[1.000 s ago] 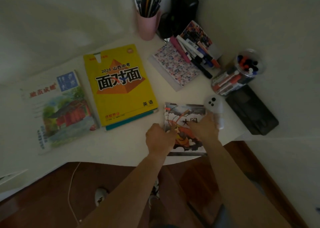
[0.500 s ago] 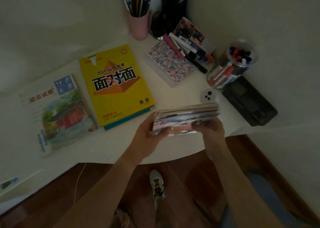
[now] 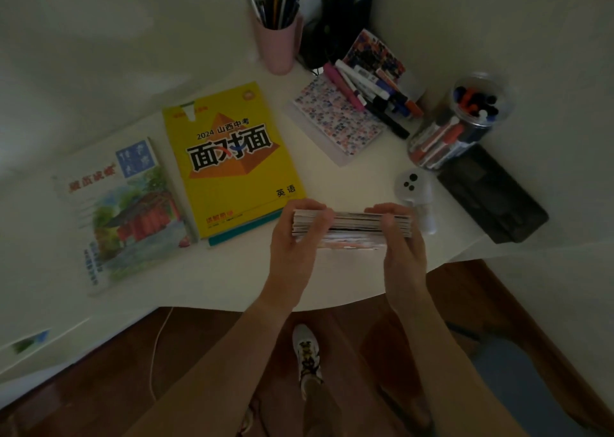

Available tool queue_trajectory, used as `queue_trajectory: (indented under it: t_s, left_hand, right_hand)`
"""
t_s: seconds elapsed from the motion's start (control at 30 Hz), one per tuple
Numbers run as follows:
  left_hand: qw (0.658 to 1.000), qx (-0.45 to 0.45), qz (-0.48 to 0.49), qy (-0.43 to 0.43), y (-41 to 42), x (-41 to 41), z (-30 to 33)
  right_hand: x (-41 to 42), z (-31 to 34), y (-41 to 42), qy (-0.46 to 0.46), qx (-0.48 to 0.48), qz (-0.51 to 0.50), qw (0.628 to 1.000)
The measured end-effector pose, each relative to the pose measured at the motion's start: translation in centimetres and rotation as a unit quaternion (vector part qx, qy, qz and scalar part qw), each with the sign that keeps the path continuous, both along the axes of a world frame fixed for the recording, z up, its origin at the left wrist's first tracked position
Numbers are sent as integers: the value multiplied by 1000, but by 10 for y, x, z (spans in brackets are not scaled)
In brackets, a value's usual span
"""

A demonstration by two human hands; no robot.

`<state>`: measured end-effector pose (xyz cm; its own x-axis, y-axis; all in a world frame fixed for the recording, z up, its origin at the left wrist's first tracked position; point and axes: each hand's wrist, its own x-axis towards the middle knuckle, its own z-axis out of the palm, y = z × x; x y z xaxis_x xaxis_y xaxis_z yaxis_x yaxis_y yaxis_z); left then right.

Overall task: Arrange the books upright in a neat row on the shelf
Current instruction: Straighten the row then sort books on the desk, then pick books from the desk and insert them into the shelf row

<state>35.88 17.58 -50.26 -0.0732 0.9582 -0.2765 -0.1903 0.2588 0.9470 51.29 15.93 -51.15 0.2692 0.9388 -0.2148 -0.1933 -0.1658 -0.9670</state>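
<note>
1. Two bare hands are recorded at the near edge of a white desk [image 3: 332, 277]. A thin paperback with a colourful illustrated cover [image 3: 352, 225] is gripped between them, the left hand [image 3: 295, 237] curled round its left end and the right hand [image 3: 398, 237] round its right end.
2. One book edge, showing the page block, is turned up toward the camera; the book is judged to be tipped onto its edge so that it can be stood upright.
3. One large yellow softcover workbook with black lettering and an orange pyramid [image 3: 232, 160] is listed flat on the desk, stacked on a teal-edged book [image 3: 246, 230], just left of the held paperback.
4. One white book with a watercolour of a red pavilion [image 3: 123, 210] is listed flat beside the yellow workbook, at the far left; these flat books are judged not yet arranged.
5. One pink cup of pens and pencils [image 3: 279, 37] is placed at the back by the wall.
6. One notebook with a speckled floral cover [image 3: 335, 120] is noted with loose markers [image 3: 368, 91] lying across its far end.
7. One clear jar of markers [image 3: 465, 120] lies tilted at the right, above a black case [image 3: 491, 194].
8. No shelf can be identified in this view.
</note>
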Motion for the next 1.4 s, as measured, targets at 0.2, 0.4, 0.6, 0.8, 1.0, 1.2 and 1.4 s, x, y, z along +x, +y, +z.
queue_trajectory:
  t_s: [0.2, 0.4, 0.6, 0.8, 1.0, 1.2, 1.4]
  left_hand:
    - [999, -25, 15, -17, 6, 7, 0]
    - [979, 6, -163, 122, 0, -24, -36]
    - [948, -41, -189, 252, 6, -25, -54]
    - [894, -135, -228, 360, 13, -6, -57]
    - [864, -39, -217, 453, -2, 1, -62]
    - [912, -109, -133, 372, -9, -59, -47]
    - [876, -73, 149, 452, -18, -196, -29]
  right_hand:
    - [1, -6, 10, 12, -25, 6, 1000]
    - [25, -35, -6, -175, -58, 124, 975]
    - [26, -35, 2, -218, -104, 139, 960]
    - [39, -45, 27, -189, -328, 151, 913]
    - [25, -61, 34, -400, -343, 98, 844]
    - [-19, -37, 28, -613, -268, 49, 741]
    - [-173, -14, 40, -549, 17, 207, 809]
